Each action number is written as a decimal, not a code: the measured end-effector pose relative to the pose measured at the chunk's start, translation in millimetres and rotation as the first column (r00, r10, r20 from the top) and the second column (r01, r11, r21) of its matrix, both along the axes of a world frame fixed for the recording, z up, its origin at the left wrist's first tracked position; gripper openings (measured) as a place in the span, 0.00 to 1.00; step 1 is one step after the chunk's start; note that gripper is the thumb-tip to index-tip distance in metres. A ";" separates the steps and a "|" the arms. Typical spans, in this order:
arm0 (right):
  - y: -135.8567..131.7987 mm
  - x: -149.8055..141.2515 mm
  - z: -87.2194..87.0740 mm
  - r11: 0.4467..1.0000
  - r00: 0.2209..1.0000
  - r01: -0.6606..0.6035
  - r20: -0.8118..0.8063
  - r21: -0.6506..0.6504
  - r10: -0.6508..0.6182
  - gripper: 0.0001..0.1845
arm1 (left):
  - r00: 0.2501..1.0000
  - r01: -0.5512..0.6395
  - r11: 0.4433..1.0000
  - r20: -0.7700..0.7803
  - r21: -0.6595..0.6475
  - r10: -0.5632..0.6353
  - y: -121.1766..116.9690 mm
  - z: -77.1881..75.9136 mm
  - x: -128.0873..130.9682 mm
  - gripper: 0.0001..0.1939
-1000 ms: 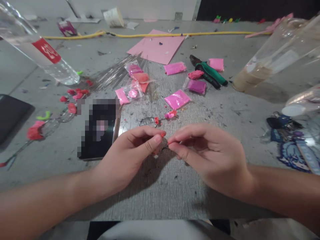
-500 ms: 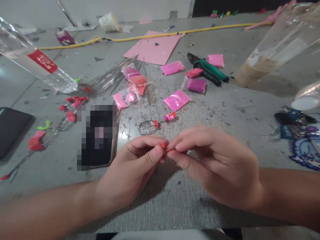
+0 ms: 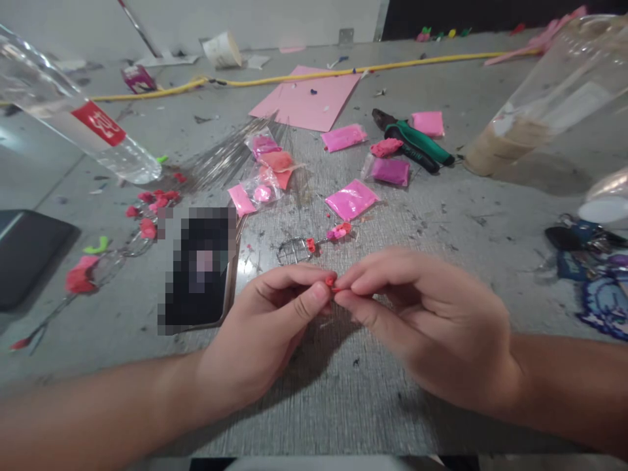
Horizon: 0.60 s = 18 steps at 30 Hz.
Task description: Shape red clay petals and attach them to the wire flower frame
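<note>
Between thumb and forefinger my left hand [image 3: 275,327] pinches a small piece of red clay [image 3: 330,281]. Fingertips of my right hand [image 3: 422,320] close on its right side, where a thin red bit shows. Just beyond the hands lies a bent wire frame [image 3: 294,250] with red and pink clay [image 3: 338,231] on its stem. A phone [image 3: 201,275] rests beside my left wrist. Farther back are a pink clay packet [image 3: 352,199], a purple packet [image 3: 390,172] and a lump of coral-red clay [image 3: 386,147].
Green-handled pliers [image 3: 417,142] lie behind the packets, near a bundle of thin wires [image 3: 226,154]. A water bottle [image 3: 103,127] leans in at left, a plastic cup [image 3: 510,127] at right. Pink paper [image 3: 307,98] and a yellow cord [image 3: 275,80] lie at the back. Keys [image 3: 579,239] sit far right.
My hands have come together, so the right fingertips now meet the red clay in my left. The view has shifted slightly; the things on the table have stayed put.
</note>
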State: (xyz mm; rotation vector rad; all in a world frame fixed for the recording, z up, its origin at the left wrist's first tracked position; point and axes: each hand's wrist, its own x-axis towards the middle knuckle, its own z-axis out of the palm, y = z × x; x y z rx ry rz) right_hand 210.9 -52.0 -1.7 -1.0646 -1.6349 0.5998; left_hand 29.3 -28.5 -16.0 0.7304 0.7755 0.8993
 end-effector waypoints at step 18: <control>-1.6 -5.2 3.2 0.999 0.997 0.038 -0.060 -0.021 -0.039 0.08 | 1.000 0.018 0.999 0.007 0.050 -0.019 -1.6 4.3 1.3 0.03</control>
